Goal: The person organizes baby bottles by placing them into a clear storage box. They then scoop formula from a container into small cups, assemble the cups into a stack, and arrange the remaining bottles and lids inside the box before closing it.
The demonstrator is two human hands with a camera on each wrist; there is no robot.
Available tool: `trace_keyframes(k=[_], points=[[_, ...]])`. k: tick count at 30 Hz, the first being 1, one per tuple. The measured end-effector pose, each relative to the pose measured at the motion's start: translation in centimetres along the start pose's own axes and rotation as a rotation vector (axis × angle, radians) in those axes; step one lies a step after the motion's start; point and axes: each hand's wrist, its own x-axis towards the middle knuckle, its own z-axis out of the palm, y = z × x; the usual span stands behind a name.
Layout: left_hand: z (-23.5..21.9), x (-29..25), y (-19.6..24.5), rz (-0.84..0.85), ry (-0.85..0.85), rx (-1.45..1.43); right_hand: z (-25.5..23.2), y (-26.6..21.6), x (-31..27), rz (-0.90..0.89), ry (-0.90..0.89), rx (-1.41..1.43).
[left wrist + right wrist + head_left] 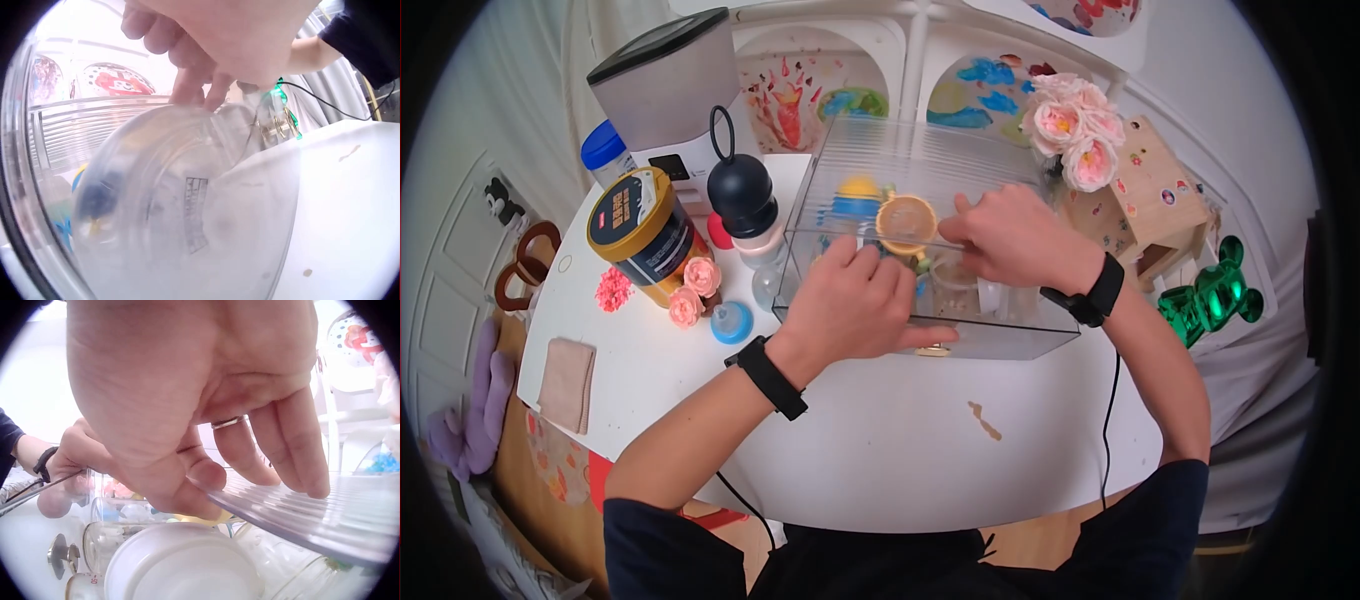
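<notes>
A clear plastic box [1025,345] with a ribbed lid [900,150] stands on the white table in front of me. My left hand [850,305] grips its front rim, fingers bent over the edge and thumb stretched along the outside by a gold-coloured knob [933,351]. With thumb and finger, my right hand [1015,235] pinches the edge of the lid [269,522], which is tilted up in the right wrist view. Inside the box are a yellow-rimmed round cup [907,224], a yellow-and-blue item [857,195] and a white round piece [181,565] near the right hand.
Left of the box stand a dark tub with a gold lid [640,220], a black bottle with a loop [742,195] and a blue-ringed bottle teat [731,322]. A folded cloth [568,385] lies farther left. Roses [1075,130], a wooden house [1140,190] and a shiny green figure [1215,295] are on the right.
</notes>
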Motion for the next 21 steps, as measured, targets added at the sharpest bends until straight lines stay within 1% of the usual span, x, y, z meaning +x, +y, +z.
trace_keyframes(k=[2,5,8,11,13,14,16,19,21], points=[[0.0,0.2,-0.1,0.015,0.088,-0.029,0.5,-0.2,-0.4,0.002,-0.003,0.017],[-0.7,1.2,-0.3,0.014,0.090,-0.039,0.3,0.0,0.1,-0.019,-0.010,-0.009],[-0.2,0.9,-0.1,-0.072,-0.018,-0.057,0.3,-0.1,-0.1,-0.020,-0.027,0.000],[-0.1,1.0,-0.2,-0.099,-0.054,-0.057,0.6,0.3,-0.2,-0.054,-0.007,0.038],[0.0,1.3,-0.4,-0.127,-0.038,-0.083,0.3,0.4,-0.1,-0.095,0.017,0.068],[-0.1,1.3,-0.4,-0.143,-0.030,-0.095,0.0,0.3,0.1,-0.068,-0.034,0.063],[-0.5,1.4,-0.4,-0.207,-0.066,-0.167,-0.7,0.1,0.2,-0.008,-0.136,0.053],[-0.9,1.6,-0.3,-0.279,-0.116,-0.243,-1.0,0.3,-1.1,0.016,-0.043,0.130],[-1.4,1.5,-0.7,-0.282,-0.151,-0.273,-1.9,-0.4,-2.4,0.207,-0.092,0.213]])
